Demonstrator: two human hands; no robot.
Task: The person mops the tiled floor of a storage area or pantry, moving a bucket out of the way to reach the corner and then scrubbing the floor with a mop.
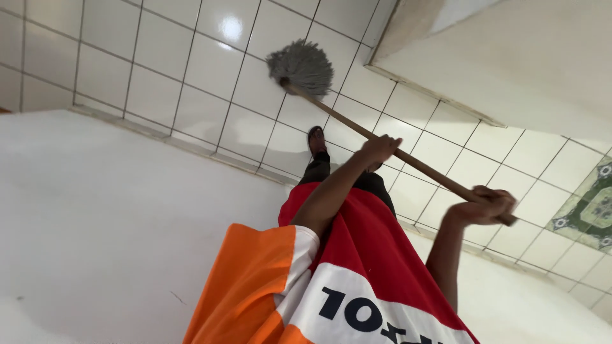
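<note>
A mop with a grey string head rests on the white tiled floor, ahead of my foot. Its long wooden handle slants down to the right. My left hand is closed around the middle of the handle. My right hand grips the handle's upper end. I wear a red, orange and white shirt and dark trousers. One foot in a dark sandal stands just behind the mop head.
A white wall runs along the left, meeting the floor at a tiled skirting. Another white wall closes the upper right. A green patterned tile lies in the floor at the right.
</note>
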